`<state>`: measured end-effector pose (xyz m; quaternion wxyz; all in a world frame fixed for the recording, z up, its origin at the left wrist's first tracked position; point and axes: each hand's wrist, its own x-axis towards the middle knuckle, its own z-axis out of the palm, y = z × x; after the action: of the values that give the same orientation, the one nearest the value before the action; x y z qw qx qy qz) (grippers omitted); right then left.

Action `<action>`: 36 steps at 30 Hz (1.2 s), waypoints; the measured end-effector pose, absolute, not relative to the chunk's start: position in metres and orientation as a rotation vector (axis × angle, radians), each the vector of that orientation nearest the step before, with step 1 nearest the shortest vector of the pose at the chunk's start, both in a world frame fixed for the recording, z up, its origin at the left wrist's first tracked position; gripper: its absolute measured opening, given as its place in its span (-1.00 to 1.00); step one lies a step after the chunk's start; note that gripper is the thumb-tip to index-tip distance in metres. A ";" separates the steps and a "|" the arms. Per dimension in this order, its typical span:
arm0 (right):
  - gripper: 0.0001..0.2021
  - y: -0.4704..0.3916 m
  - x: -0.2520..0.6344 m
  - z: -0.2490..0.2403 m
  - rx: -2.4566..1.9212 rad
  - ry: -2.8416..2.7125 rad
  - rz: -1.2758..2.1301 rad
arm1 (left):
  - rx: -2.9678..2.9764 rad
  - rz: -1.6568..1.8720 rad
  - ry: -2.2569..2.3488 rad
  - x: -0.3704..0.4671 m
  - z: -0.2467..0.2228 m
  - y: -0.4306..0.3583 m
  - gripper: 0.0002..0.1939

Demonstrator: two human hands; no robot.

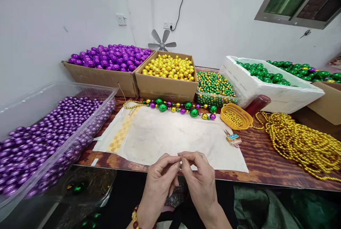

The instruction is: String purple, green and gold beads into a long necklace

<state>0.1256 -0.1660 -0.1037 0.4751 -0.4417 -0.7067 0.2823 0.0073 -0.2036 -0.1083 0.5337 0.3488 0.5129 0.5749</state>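
Left hand [161, 177] and right hand [201, 177]: fingertips pinched narrow on 1 fine strand [180, 156], above the white cloth [170, 133] near its front edge. Strand end unverifiable. Good handling requires light, steady pinches, with the bead string [194, 113] beyond left undisturbed.

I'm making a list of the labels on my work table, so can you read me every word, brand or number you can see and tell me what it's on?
No text can be read with certainty.
Blue label on the small packet by the yellow basket: pale lettering, too small and blurred to read.
Wall sockets: no readable marking.
Cardboard box of gold beads: no writing visible on its front.
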 end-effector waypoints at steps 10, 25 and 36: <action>-0.89 -0.169 0.125 -0.107 -1.052 -1.624 0.877 | 0.787 1.386 1.238 0.011 -0.106 -0.202 -0.77; -0.88 -0.164 0.125 -0.110 -0.952 -1.678 0.841 | 0.803 1.390 1.264 0.010 -0.105 -0.201 -0.76; -0.87 -0.163 0.128 -0.117 -1.007 -1.619 1.020 | 1.092 1.401 1.377 0.007 -0.103 -0.200 -0.81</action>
<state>0.1279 -0.1634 -0.1167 0.4703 -0.4111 -0.6607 0.4162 0.0066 -0.2001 -0.1026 0.4321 0.4380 0.5526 0.5622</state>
